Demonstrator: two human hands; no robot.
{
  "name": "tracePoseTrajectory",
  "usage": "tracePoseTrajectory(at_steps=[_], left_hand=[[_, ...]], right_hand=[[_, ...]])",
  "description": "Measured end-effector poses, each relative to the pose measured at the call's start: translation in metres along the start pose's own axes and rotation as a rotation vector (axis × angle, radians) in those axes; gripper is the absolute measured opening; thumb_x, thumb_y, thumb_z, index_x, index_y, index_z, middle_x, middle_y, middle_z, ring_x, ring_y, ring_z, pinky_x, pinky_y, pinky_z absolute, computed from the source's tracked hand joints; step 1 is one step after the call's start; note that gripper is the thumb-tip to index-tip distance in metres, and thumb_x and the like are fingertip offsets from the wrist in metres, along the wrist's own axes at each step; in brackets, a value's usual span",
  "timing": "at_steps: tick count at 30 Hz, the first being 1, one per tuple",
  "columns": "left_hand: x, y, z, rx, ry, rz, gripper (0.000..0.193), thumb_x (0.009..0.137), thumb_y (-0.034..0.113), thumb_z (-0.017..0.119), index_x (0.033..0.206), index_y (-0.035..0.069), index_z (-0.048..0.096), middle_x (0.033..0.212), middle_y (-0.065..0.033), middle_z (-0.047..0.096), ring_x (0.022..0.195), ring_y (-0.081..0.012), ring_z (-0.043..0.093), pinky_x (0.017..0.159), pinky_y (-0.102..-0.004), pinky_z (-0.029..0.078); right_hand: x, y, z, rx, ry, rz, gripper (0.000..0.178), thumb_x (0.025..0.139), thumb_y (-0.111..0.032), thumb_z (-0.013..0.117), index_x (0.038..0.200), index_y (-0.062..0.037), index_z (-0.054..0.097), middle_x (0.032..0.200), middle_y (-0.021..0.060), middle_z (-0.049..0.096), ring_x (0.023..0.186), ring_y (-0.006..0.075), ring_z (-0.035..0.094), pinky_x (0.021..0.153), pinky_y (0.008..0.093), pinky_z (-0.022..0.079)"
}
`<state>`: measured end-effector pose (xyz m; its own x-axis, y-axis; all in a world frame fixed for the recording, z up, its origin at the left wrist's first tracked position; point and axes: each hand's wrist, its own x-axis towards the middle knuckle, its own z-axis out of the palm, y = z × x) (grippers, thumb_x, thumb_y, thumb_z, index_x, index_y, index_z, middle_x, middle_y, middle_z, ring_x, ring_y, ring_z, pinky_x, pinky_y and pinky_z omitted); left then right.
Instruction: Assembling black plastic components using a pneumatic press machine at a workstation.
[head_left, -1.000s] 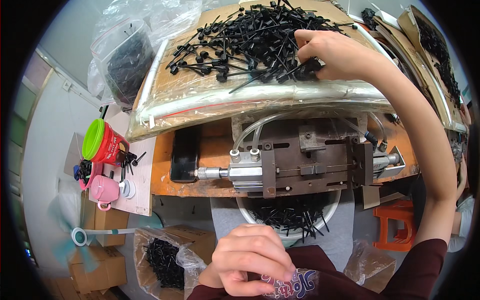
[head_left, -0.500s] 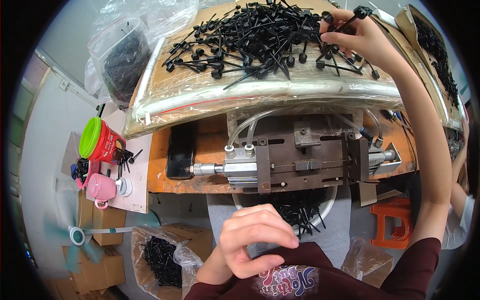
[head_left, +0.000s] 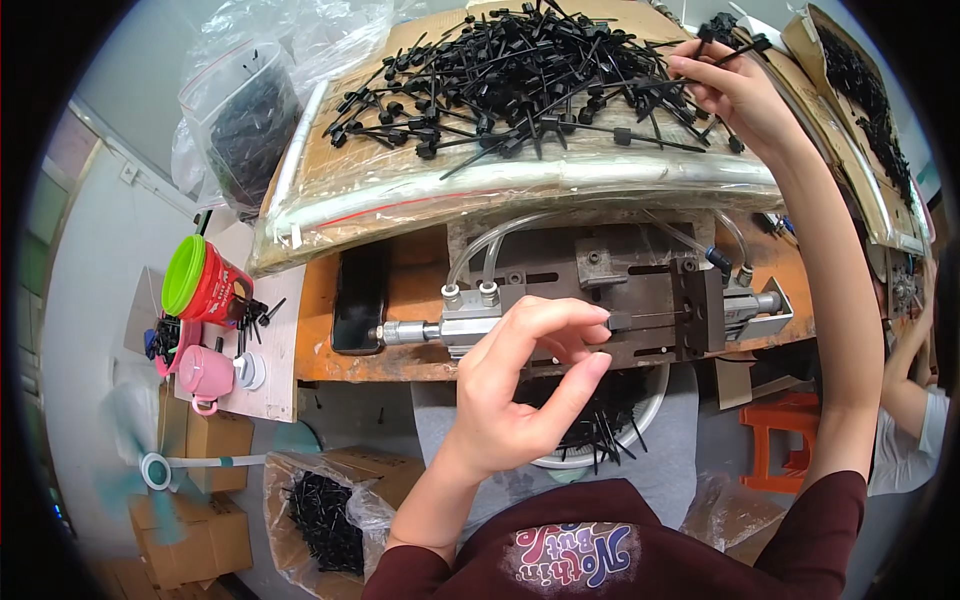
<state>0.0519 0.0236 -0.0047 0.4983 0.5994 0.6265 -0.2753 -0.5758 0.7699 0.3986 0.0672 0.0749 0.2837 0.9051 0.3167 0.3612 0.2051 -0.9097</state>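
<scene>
My right hand [head_left: 745, 100] is at the right edge of a pile of black plastic pins with knobbed heads [head_left: 520, 70] on a raised, plastic-wrapped cardboard panel. Its fingers close on a couple of black knobbed pins [head_left: 745, 50] that stick out past the fingertips. My left hand [head_left: 520, 390] hovers with thumb and fingers apart, nothing between them. Its fingertips are in front of a metal clamping fixture [head_left: 635, 275] with a cylinder at each end, hiding part of it. Below, a white-rimmed basin [head_left: 655, 410] on my lap holds more black pins.
At left are a red bucket with green rim [head_left: 222, 285], a pink cup [head_left: 205, 372] and a bag of black parts [head_left: 245, 120]. A lined carton [head_left: 325, 520] of pins, a fan [head_left: 155, 470] and an orange stool [head_left: 780, 435] stand below. Another person's arm [head_left: 905, 370] shows at right.
My left hand has risen from my chest toward the fixture, its fingers extending. My right hand has shifted slightly at the pile's edge, still with black pins in its fingers.
</scene>
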Motion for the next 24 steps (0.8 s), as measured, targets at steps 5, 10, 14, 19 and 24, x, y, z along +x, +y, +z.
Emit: tracePoseTrajectory(at_steps=[5,10,14,19,24], left_hand=[[0.001,0.002,-0.003,0.078,0.023,-0.085,0.034,0.084,-0.008,0.065,0.118,-0.004,0.06,0.108,-0.0131,0.063,0.089,-0.0139,0.064,0.079,-0.0262,0.053],[0.006,0.002,0.004,0.108,0.098,-0.061,0.053,0.081,-0.007,0.071,0.132,-0.003,0.056,0.127,-0.017,0.059,0.094,-0.0174,0.065,0.079,-0.0297,0.056],[-0.005,0.012,0.011,0.196,0.102,0.006,0.043,0.081,-0.008,0.069,0.123,-0.005,0.062,0.118,-0.0188,0.066,0.081,-0.0155,0.066,0.072,-0.0269,0.056],[-0.006,0.014,0.006,0.275,-0.144,-0.026,0.029,0.078,-0.003,0.072,0.107,-0.001,0.072,0.107,-0.0138,0.071,0.085,-0.021,0.068,0.078,-0.0309,0.053],[-0.008,0.015,0.003,0.214,-0.266,-0.072,0.025,0.074,-0.002,0.073,0.098,0.002,0.073,0.098,-0.0104,0.072,0.081,-0.0235,0.065,0.076,-0.0329,0.051]], right_hand=[[-0.035,-0.022,0.009,0.199,0.08,-0.022,0.023,0.094,-0.018,0.065,0.111,-0.0016,0.062,0.095,0.0012,0.064,0.064,-0.0023,0.045,0.052,0.0114,0.035],[-0.118,-0.047,0.068,0.284,0.15,-0.02,0.012,0.092,-0.017,0.067,0.094,-0.0051,0.07,0.087,0.0005,0.066,0.058,0.0017,0.052,0.049,0.0162,0.041],[-0.181,-0.043,0.107,-0.066,0.218,-0.195,0.021,0.081,-0.005,0.076,0.101,-0.0011,0.07,0.094,0.0065,0.069,0.065,0.0099,0.06,0.055,0.0212,0.047],[-0.213,-0.025,0.125,-0.366,0.092,-0.609,0.035,0.074,-0.003,0.08,0.107,0.0014,0.07,0.097,0.0142,0.069,0.081,0.024,0.069,0.066,0.0292,0.056],[-0.229,-0.018,0.124,-0.265,0.036,-0.55,0.04,0.071,0.0,0.081,0.11,0.0022,0.07,0.102,0.015,0.068,0.082,0.0243,0.069,0.067,0.0295,0.057]])
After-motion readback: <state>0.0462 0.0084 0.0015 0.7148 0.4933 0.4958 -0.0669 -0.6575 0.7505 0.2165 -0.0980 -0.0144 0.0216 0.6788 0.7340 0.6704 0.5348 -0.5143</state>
